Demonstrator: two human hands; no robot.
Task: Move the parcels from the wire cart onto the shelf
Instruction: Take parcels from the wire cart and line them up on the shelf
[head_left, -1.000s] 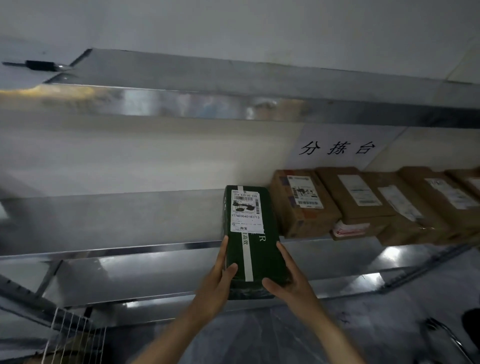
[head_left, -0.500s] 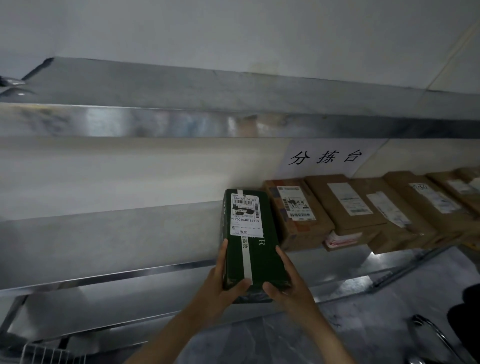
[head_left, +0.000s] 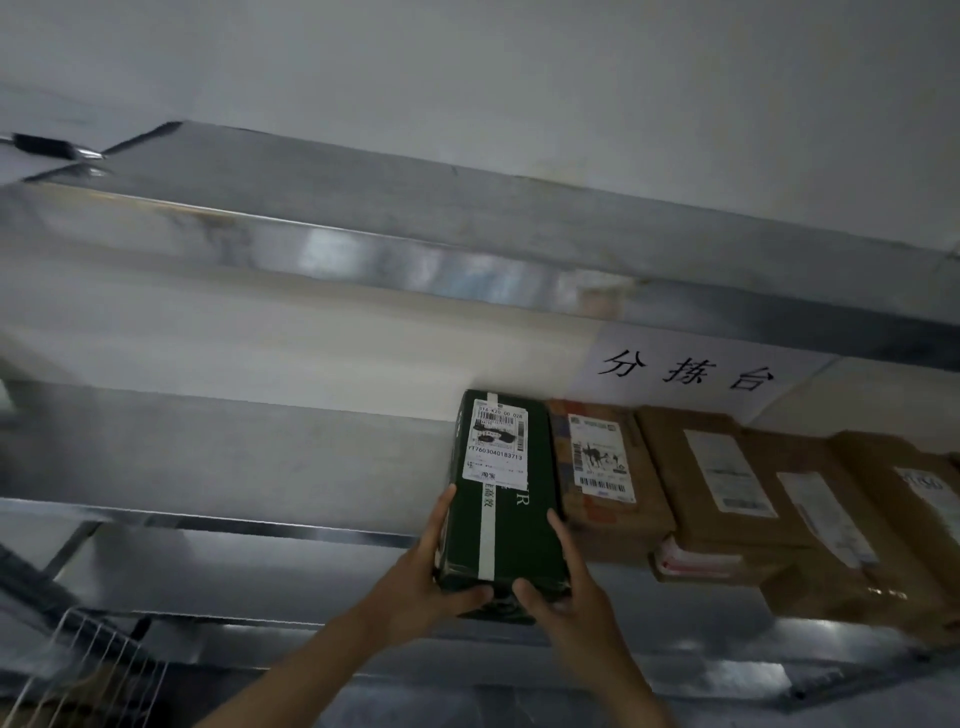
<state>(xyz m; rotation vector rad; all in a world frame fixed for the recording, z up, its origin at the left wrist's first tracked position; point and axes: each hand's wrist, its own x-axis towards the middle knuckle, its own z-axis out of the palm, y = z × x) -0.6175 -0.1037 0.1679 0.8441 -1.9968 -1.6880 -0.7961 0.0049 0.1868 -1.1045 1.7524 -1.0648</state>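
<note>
Gripped green parcel (head_left: 501, 499) at near end, left hand (head_left: 431, 587) and right hand (head_left: 566, 597) clasping its sides. Lay partly on shelf (head_left: 234, 457), just beside brown parcel (head_left: 602, 483).

I'm in a parcel sorting depot, no question: a long bare sheet-metal shelf (head_left: 234, 457) runs along a plain white wall (head_left: 467, 78), and brown cardboard boxes (head_left: 670, 483) sit on it side by side, each with a printed white shipping label (head_left: 600, 457). The dark green wrapped parcel (head_left: 524, 530) next to them has a barcode waybill too. The white paper sign (head_left: 685, 371) above reads 分拣台, sorting station. A white wire cart (head_left: 98, 660) pokes in at lower left.
</note>
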